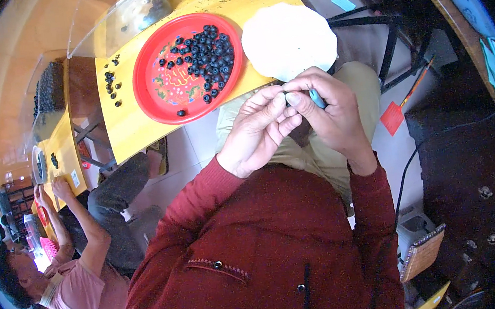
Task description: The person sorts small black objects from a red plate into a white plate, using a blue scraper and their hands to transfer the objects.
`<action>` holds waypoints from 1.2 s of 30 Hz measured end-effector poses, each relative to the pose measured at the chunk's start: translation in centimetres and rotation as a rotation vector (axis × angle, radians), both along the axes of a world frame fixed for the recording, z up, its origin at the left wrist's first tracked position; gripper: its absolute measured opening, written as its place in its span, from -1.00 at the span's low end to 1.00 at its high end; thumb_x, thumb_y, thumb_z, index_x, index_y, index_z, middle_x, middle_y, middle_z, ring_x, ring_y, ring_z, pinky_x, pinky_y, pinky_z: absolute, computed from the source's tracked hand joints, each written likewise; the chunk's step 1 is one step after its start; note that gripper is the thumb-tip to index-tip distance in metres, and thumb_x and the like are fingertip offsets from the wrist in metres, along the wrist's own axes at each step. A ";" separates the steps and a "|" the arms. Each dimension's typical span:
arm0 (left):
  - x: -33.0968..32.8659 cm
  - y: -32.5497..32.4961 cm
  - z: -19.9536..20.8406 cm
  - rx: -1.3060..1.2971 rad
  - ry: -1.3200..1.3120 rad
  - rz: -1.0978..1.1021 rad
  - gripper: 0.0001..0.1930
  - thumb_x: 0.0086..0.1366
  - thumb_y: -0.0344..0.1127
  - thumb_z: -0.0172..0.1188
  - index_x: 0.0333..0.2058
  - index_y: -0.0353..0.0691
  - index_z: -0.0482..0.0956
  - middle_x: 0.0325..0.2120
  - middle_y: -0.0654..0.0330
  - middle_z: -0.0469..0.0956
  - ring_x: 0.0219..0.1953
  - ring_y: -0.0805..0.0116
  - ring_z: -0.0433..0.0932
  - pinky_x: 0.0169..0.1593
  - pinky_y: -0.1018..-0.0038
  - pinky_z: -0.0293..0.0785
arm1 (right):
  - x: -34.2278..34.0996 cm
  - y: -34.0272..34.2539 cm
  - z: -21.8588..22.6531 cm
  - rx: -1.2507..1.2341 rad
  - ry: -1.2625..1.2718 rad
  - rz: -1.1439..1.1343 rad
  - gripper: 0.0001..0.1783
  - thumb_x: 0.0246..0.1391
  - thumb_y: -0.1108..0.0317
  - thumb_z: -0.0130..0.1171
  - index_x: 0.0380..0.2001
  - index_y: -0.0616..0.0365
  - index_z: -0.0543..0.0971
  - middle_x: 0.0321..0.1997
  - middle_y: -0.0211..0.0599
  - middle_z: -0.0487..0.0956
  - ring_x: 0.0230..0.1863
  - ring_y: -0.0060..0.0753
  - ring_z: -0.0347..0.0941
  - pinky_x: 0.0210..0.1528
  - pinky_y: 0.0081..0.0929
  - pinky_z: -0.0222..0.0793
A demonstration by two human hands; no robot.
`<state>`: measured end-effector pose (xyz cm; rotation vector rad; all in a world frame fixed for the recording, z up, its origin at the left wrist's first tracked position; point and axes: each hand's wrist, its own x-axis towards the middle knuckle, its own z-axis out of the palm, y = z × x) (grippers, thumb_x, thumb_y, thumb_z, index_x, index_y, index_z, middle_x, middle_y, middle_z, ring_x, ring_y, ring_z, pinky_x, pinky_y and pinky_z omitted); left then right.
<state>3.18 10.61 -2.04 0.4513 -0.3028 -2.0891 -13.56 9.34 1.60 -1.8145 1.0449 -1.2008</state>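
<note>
My left hand (259,126) and my right hand (330,106) meet in front of my chest, fingertips pinched together on a small dark piece that is mostly hidden. My right hand also grips a thin light-blue tool (317,97). Just beyond the hands lies a white round plate (286,39) on the yellow table (129,121). Left of it stands a red plate (159,88) with several small black round pieces (207,53) heaped in its upper right. Both my sleeves are dark red.
Several loose black pieces (111,84) lie on the table left of the red plate. A clear plastic box (124,16) stands behind. Another person in a pink shirt (83,286) sits at lower left, working at a second yellow table (63,150). A woven chair back (421,254) is at lower right.
</note>
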 end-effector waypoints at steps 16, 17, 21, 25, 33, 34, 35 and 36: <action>-1.8 -0.3 -0.5 -0.216 -0.060 -0.047 -0.84 0.38 -0.39 0.07 -0.11 -0.23 0.53 -0.11 0.09 0.54 -0.14 0.33 0.58 -0.05 0.39 0.59 | -2.2 1.6 -1.0 -0.045 -0.154 -0.044 -0.80 -0.01 0.48 0.32 -0.28 0.27 0.60 -0.36 -0.30 0.55 -0.36 -0.52 0.47 -0.29 -0.58 0.37; -1.9 -0.3 -0.5 -0.216 -0.063 -0.049 -0.84 0.38 -0.39 0.07 -0.11 -0.23 0.53 -0.11 0.09 0.54 -0.14 0.33 0.58 -0.05 0.39 0.59 | -2.3 1.7 -0.9 -0.041 -0.135 -0.032 -0.81 0.00 0.47 0.31 -0.28 0.26 0.60 -0.36 -0.25 0.57 -0.33 -0.43 0.52 -0.26 -0.52 0.41; -2.3 -0.1 -0.2 -0.203 -0.072 -0.063 -0.87 0.36 -0.39 0.09 -0.16 -0.23 0.53 -0.10 0.05 0.55 -0.11 0.31 0.58 -0.05 0.40 0.60 | -2.9 1.9 -1.1 -0.070 -0.150 -0.045 -0.80 0.01 0.46 0.30 -0.26 0.27 0.60 -0.33 -0.23 0.58 -0.33 -0.43 0.52 -0.26 -0.51 0.42; -2.6 0.0 0.2 -0.200 -0.109 -0.086 -0.87 0.35 -0.40 0.11 -0.16 -0.24 0.54 -0.14 0.04 0.57 -0.11 0.31 0.59 -0.05 0.42 0.60 | -3.4 2.3 -0.9 -0.021 -0.140 -0.040 -0.78 0.02 0.45 0.30 -0.24 0.27 0.59 -0.30 -0.20 0.58 -0.31 -0.40 0.54 -0.24 -0.50 0.43; -2.5 -0.3 -0.6 -0.207 -0.175 -0.030 -0.85 0.32 -0.44 0.14 -0.15 -0.26 0.54 -0.25 0.12 0.60 -0.19 0.37 0.60 -0.08 0.43 0.60 | -4.1 3.2 0.3 0.017 0.003 -0.010 -0.68 0.06 0.39 0.28 -0.12 0.25 0.53 -0.28 -0.12 0.57 -0.24 -0.19 0.55 -0.18 -0.38 0.43; -2.4 -0.3 -0.7 -0.203 -0.196 -0.032 -0.85 0.31 -0.46 0.15 -0.15 -0.27 0.55 -0.27 0.14 0.61 -0.20 0.39 0.60 -0.09 0.43 0.61 | -4.2 3.4 0.2 0.056 0.004 -0.011 -0.67 0.06 0.38 0.27 -0.10 0.25 0.51 -0.28 -0.12 0.57 -0.25 -0.17 0.55 -0.19 -0.37 0.43; -2.4 -0.3 -0.6 -0.202 -0.197 -0.034 -0.85 0.31 -0.46 0.15 -0.15 -0.27 0.55 -0.27 0.14 0.61 -0.20 0.39 0.60 -0.09 0.43 0.61 | -4.3 3.5 0.0 0.095 0.005 -0.012 -0.66 0.07 0.38 0.26 -0.09 0.25 0.50 -0.28 -0.11 0.56 -0.26 -0.14 0.55 -0.20 -0.36 0.42; -2.5 -0.3 -0.5 -0.209 -0.201 -0.023 -0.85 0.31 -0.47 0.15 -0.15 -0.27 0.55 -0.27 0.14 0.61 -0.20 0.39 0.60 -0.10 0.43 0.61 | -4.4 3.6 -0.1 0.096 0.003 -0.014 -0.66 0.07 0.38 0.26 -0.09 0.25 0.50 -0.28 -0.11 0.56 -0.26 -0.14 0.55 -0.20 -0.36 0.42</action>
